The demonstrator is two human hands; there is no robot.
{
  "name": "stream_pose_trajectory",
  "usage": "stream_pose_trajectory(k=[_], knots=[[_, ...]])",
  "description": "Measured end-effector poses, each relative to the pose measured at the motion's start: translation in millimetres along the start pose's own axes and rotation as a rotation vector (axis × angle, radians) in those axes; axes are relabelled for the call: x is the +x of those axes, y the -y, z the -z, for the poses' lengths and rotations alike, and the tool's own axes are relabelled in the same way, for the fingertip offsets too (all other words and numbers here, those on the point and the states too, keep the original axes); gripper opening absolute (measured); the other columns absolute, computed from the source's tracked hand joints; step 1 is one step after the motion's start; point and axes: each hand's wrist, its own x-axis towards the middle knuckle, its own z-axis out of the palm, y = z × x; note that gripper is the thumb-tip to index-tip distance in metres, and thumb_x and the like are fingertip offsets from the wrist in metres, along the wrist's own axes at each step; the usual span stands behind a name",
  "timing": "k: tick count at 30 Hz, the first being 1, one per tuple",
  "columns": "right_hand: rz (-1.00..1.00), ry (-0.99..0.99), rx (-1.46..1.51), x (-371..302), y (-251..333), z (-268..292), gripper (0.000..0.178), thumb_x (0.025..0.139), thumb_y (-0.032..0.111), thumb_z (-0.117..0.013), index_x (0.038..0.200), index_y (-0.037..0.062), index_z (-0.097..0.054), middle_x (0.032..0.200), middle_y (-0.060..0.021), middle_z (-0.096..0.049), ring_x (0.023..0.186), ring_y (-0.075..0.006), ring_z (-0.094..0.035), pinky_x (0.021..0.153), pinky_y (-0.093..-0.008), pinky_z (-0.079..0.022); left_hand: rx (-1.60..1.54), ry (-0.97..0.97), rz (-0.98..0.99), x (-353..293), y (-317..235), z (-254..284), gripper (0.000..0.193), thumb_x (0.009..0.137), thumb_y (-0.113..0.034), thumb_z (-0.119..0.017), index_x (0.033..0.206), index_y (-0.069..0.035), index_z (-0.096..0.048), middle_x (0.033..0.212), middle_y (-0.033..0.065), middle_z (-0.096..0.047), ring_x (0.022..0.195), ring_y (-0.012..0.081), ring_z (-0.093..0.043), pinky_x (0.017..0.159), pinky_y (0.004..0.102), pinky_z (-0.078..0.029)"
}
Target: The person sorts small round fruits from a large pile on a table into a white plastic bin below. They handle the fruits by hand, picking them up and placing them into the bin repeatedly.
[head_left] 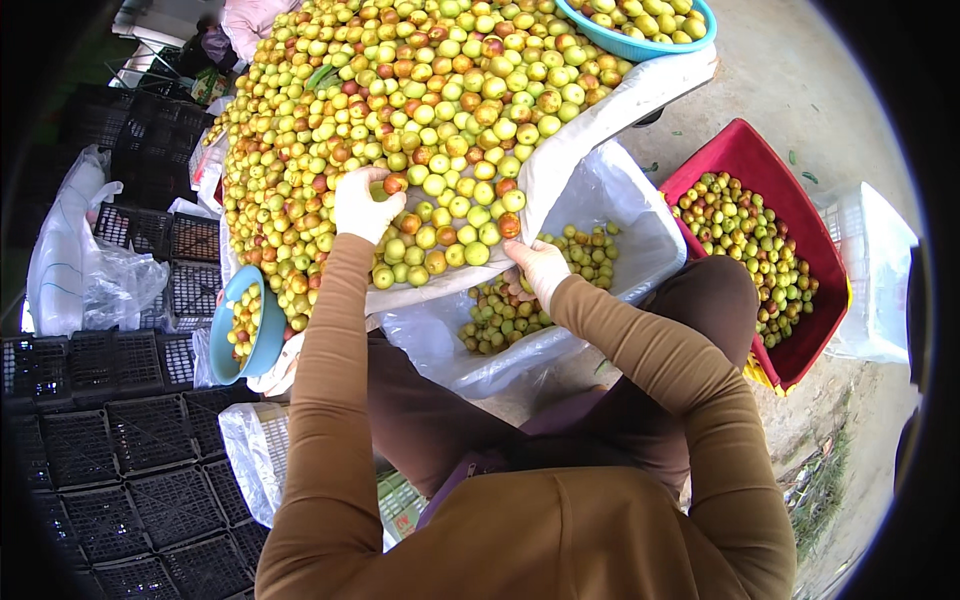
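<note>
A heap of green and reddish jujubes (440, 75) covers a table spread with pale cloth (590, 120). My left hand (362, 208), in a white glove, reaches onto the heap's near part. Its thumb and fingers curl round a jujube (395, 184) with a reddish skin. At the cloth's near edge is my right hand (541, 270), also gloved, its thumb by a red-brown jujube (509, 225). Its fingers bend in below the edge, and what they hold is partly hidden. Beneath it stands a crate lined with clear plastic (628, 215), with jujubes inside.
On the right, a red crate (735, 150) holds jujubes, beside a plastic-covered white crate (870, 260). Blue bowls of fruit stand at the far right (640, 45) and left (262, 345) of the heap. Black crates (130, 440) fill the left side. My knees flank the lined crate.
</note>
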Motion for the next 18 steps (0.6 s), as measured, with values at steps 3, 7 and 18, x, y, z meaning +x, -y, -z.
stream_pose_trajectory(k=[3,7,18], knots=[[0.012,-0.009,0.077,1,0,2,0.023,0.092,0.027,-0.063,0.1,0.0059,-0.06,0.071,-0.0094,-0.063,0.045,-0.016,-0.052,0.036,-0.0291,-0.037,-0.85,0.035,0.255,-22,-29,-6,0.058,0.075,-0.007,-0.077,0.126,0.003,-0.05,0.116,0.0159,-0.061,0.108,0.0199,-0.059,0.095,0.031,-0.049],[0.005,-0.028,0.048,0,0,-2,0.022,0.092,0.029,-0.064,0.098,0.0081,-0.059,0.07,-0.0078,-0.062,0.047,-0.0161,-0.053,0.04,-0.0304,-0.04,-1.748,0.117,0.442,-37,-86,-21,0.044,0.083,0.002,-0.062,0.125,0.001,-0.048,0.107,0.0165,-0.061,0.092,0.0216,-0.063,0.08,0.0276,-0.054],[0.022,0.08,-0.1,44,-26,32,0.026,0.091,0.035,-0.065,0.102,0.0125,-0.059,0.078,-0.0041,-0.063,0.062,-0.0176,-0.057,0.059,-0.0377,-0.049,-0.392,0.183,-0.361,-29,-235,-81,0.062,0.089,-0.028,-0.065,0.139,0.0,-0.042,0.141,0.026,-0.046,0.127,0.0367,-0.05,0.106,0.0437,-0.041]])
